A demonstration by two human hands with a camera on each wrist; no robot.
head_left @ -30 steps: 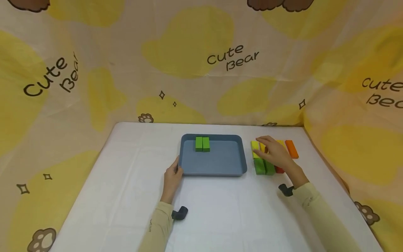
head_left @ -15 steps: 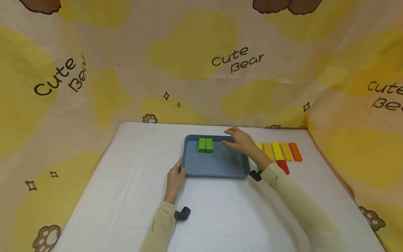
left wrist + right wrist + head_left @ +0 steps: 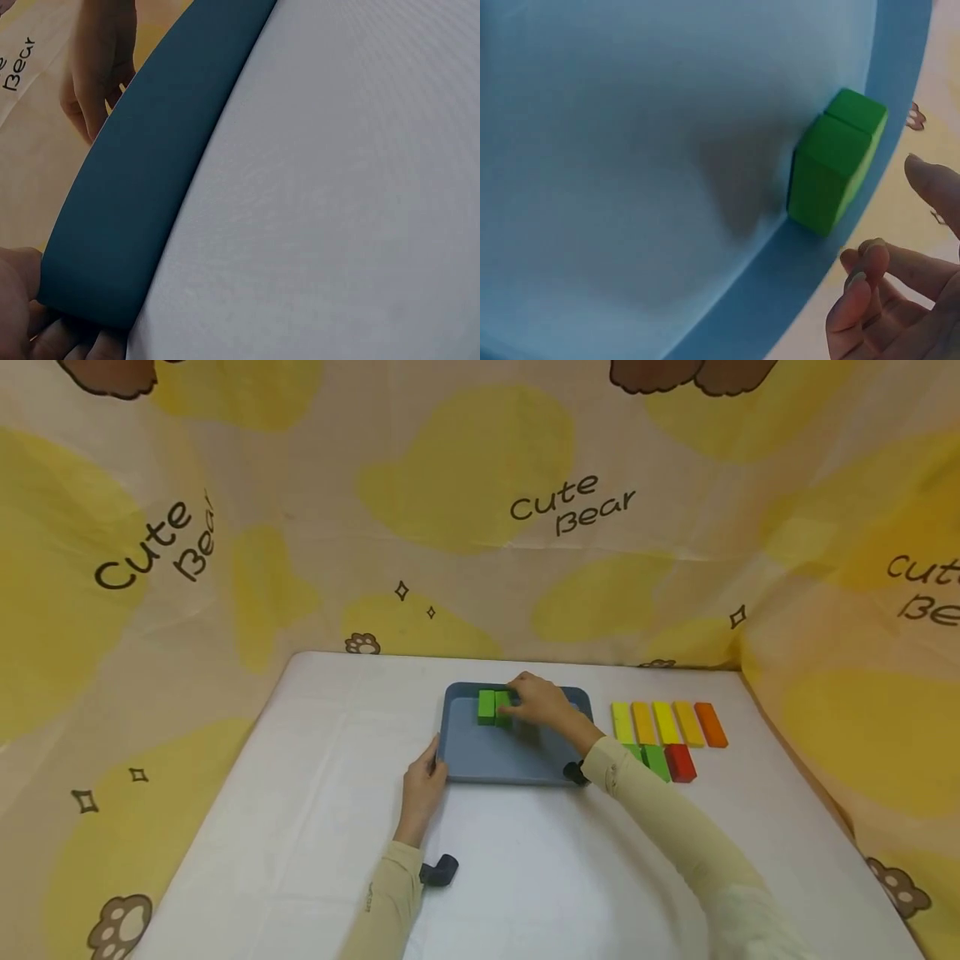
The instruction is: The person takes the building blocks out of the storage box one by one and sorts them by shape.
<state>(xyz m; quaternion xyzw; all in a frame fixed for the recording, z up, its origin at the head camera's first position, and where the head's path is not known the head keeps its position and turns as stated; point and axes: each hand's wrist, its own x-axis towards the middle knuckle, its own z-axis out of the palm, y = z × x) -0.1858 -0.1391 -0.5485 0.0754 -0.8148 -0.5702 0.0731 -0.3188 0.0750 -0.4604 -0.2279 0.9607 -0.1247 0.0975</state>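
Right hand [image 3: 542,703] over the far part of the blue tray [image 3: 480,760], beside the two green blocks [image 3: 493,707] standing side by side against the far wall. Head view suggests a green piece under the fingers; wrist view shows fingers [image 3: 870,292] loosely curled with nothing seen between them, so I cannot tell if it grips.

Left hand [image 3: 422,785] grips the tray's near-left corner, fingers under the rim.

On the white table [image 3: 300,827], right of the tray: a row of yellow and orange blocks [image 3: 667,723]; nearer, a green block [image 3: 656,762] and a red block [image 3: 679,762].
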